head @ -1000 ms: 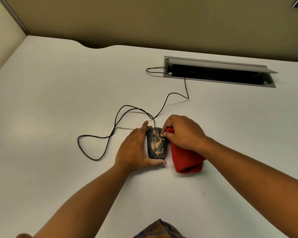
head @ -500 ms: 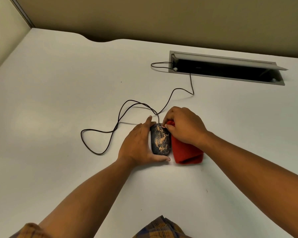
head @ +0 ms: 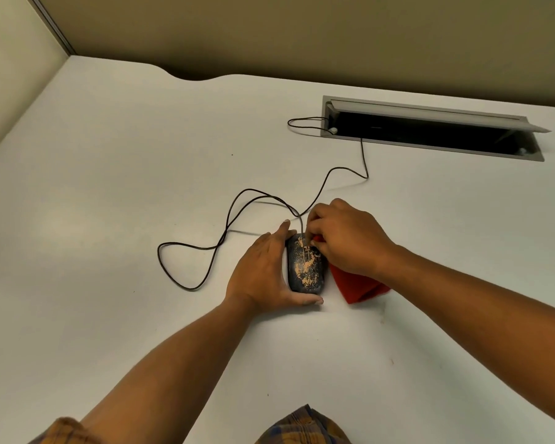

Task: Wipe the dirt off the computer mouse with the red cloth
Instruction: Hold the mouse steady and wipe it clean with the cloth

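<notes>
A black computer mouse (head: 305,267) lies on the white desk, its top speckled with orange-tan dirt. My left hand (head: 263,274) cups its left side, with the index finger at the front and the thumb under its near end. My right hand (head: 346,238) grips the red cloth (head: 356,285), which lies bunched on the desk right of the mouse. The fingertips press a corner of the cloth against the mouse's front right edge. Much of the cloth is hidden under that hand.
The mouse's black cable (head: 225,232) loops over the desk to the left and runs back to an open grey cable slot (head: 430,129) at the far right. Beige partition walls stand behind and to the left. A plaid shirt shows at the bottom edge.
Both hands keep the same hold on the mouse and cloth. The cloth's near end has shifted slightly and now lies more to the right. The camera view has shifted a little.
</notes>
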